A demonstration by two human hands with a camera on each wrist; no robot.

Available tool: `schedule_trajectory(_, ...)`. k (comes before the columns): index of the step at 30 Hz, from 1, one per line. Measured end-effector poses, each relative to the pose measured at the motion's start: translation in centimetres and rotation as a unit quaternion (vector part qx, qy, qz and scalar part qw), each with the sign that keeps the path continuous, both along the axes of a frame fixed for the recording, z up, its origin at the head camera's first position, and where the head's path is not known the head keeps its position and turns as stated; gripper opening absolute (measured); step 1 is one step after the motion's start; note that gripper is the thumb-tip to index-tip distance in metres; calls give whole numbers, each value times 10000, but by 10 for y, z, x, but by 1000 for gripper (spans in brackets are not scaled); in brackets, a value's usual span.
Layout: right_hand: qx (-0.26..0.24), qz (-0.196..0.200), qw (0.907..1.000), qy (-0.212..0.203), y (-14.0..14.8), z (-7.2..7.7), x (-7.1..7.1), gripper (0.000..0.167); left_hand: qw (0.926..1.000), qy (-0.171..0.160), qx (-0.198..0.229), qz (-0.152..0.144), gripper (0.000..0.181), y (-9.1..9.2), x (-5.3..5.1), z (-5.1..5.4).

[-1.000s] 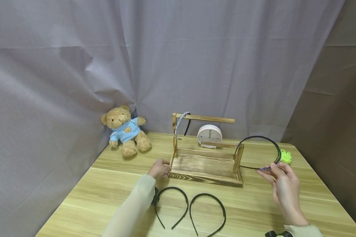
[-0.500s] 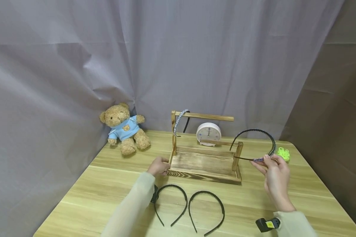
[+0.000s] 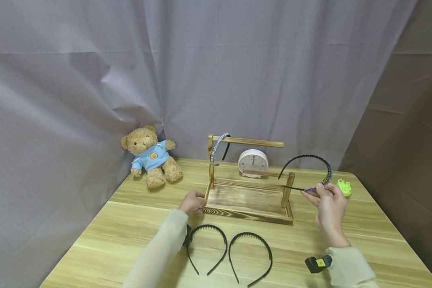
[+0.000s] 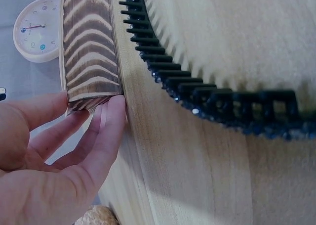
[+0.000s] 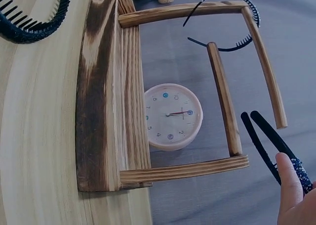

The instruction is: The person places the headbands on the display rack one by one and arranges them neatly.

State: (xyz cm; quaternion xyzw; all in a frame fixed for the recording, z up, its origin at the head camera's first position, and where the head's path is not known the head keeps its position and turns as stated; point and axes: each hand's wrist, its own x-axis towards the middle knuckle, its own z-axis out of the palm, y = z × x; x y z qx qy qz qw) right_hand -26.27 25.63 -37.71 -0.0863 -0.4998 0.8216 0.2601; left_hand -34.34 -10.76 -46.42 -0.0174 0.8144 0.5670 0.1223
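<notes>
My left hand [image 3: 192, 202] grips the front left corner of a wooden rack [image 3: 248, 216]; in the left wrist view, thumb and fingers pinch the board's striped end [image 4: 91, 52]. To the rack's right, my right hand [image 3: 331, 210] pinches a black toothed headband [image 3: 328, 167] with a glittery outer side. Its tips point left, near the short post [image 3: 288, 190] in the head view; whether they touch it, I cannot tell. Another glittery headband [image 3: 217, 149] hangs at the left of the upper bar [image 3: 257, 142]. Two headbands, one left [image 3: 225, 239] and one right [image 3: 269, 253], lie in front.
Behind the rack stands a round white clock [image 3: 253, 162]. A teddy bear [image 3: 153, 156] in a blue shirt sits at the back left. Beyond my right hand lies a bright green flower-shaped thing [image 3: 344, 187]. Grey cloth [image 3: 219, 72] hangs behind the table [image 3: 129, 232].
My right hand has moved left and away from me with the headband, bringing its tips to the rack's short post in the head view. My left hand keeps its grip on the rack's corner.
</notes>
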Motion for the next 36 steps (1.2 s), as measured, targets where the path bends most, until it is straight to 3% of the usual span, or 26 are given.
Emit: schedule_trajectory(36, 499, 36, 9987, 35, -27, 4, -22, 12, 9997, -94, 236, 52, 44, -1, 2, 2)
